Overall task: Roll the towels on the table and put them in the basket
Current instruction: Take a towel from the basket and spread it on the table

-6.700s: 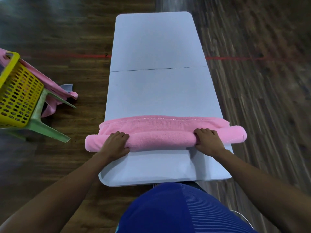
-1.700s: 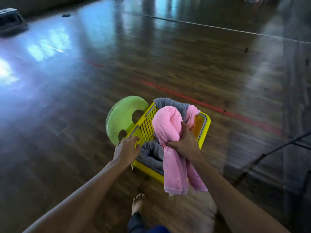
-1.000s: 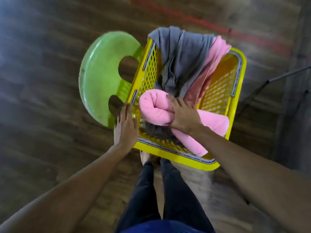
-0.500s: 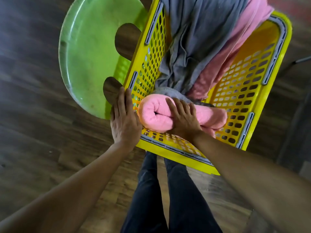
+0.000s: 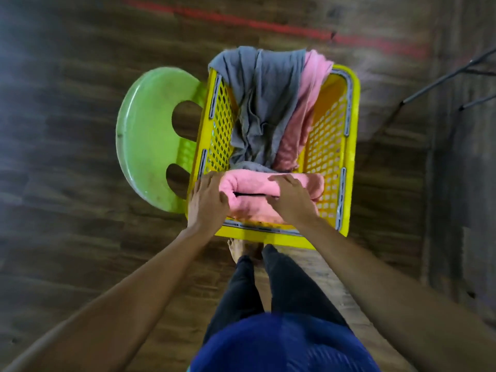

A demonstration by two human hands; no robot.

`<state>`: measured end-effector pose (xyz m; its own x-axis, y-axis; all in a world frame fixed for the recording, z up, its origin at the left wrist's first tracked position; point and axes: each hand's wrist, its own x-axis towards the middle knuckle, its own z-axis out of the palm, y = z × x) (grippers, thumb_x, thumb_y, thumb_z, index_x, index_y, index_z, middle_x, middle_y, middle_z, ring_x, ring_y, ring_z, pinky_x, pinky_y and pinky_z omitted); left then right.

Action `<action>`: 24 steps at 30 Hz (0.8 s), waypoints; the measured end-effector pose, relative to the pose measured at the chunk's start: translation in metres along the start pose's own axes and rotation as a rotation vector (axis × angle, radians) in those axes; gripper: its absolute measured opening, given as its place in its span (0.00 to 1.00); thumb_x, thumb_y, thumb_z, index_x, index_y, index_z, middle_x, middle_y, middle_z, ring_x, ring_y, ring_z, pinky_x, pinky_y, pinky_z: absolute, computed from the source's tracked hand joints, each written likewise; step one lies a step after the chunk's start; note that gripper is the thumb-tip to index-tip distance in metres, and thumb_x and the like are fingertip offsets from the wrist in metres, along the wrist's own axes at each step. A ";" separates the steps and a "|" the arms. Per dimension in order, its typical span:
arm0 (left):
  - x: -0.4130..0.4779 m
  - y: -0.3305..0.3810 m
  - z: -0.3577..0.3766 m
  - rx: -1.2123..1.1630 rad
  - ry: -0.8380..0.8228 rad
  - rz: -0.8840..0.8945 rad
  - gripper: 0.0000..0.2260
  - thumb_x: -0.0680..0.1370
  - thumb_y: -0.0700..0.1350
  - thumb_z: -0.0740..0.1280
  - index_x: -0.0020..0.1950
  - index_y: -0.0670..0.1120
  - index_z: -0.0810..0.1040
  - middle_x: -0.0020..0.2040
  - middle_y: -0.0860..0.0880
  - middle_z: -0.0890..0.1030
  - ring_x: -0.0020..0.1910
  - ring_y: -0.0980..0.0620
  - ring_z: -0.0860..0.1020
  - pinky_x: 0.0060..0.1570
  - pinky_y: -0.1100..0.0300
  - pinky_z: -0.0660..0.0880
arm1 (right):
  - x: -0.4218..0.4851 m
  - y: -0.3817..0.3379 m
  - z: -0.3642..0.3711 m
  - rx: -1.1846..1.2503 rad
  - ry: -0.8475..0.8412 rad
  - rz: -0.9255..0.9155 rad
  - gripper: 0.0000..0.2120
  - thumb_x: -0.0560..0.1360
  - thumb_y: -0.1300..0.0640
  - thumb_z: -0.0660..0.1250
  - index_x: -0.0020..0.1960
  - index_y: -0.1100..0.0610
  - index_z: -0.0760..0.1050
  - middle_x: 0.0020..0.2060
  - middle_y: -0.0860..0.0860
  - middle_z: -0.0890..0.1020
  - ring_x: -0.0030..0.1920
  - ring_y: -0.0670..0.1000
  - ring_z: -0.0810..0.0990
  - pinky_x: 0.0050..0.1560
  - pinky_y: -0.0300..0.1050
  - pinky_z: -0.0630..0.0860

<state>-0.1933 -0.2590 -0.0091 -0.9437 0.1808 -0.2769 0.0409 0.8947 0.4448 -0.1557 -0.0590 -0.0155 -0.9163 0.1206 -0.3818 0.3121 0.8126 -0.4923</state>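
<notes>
Pink towel roll (image 5: 249, 183) lies in the yellow basket (image 5: 353, 116), near end, beside a grey cloth (image 5: 263, 103) and a pink cloth (image 5: 303, 116). My right grip (image 5: 292, 201) curls over it, and my left grip (image 5: 208, 201) is flat against its end.
</notes>
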 end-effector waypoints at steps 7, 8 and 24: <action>-0.005 0.096 -0.012 -0.063 -0.083 0.167 0.16 0.75 0.42 0.64 0.62 0.47 0.78 0.60 0.45 0.80 0.60 0.43 0.77 0.58 0.48 0.74 | -0.052 0.014 -0.069 0.332 0.195 0.203 0.15 0.73 0.57 0.71 0.60 0.55 0.78 0.53 0.52 0.82 0.55 0.53 0.79 0.55 0.43 0.71; -0.007 0.109 -0.009 -0.061 -0.082 0.196 0.15 0.74 0.43 0.64 0.60 0.48 0.79 0.57 0.45 0.81 0.58 0.42 0.78 0.56 0.48 0.74 | -0.058 0.020 -0.078 0.353 0.203 0.217 0.15 0.73 0.58 0.71 0.59 0.56 0.79 0.53 0.52 0.83 0.54 0.53 0.80 0.55 0.42 0.71; -0.008 0.393 0.123 -0.132 -0.092 0.268 0.09 0.76 0.42 0.63 0.52 0.50 0.81 0.48 0.46 0.83 0.48 0.44 0.81 0.48 0.52 0.76 | -0.103 0.272 -0.255 0.399 0.237 0.242 0.10 0.75 0.54 0.69 0.57 0.54 0.80 0.48 0.47 0.83 0.49 0.45 0.80 0.52 0.40 0.74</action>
<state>-0.1290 0.1419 0.0630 -0.8711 0.4450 -0.2079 0.2358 0.7503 0.6176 -0.0400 0.2949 0.0894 -0.8234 0.4413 -0.3567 0.5509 0.4708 -0.6891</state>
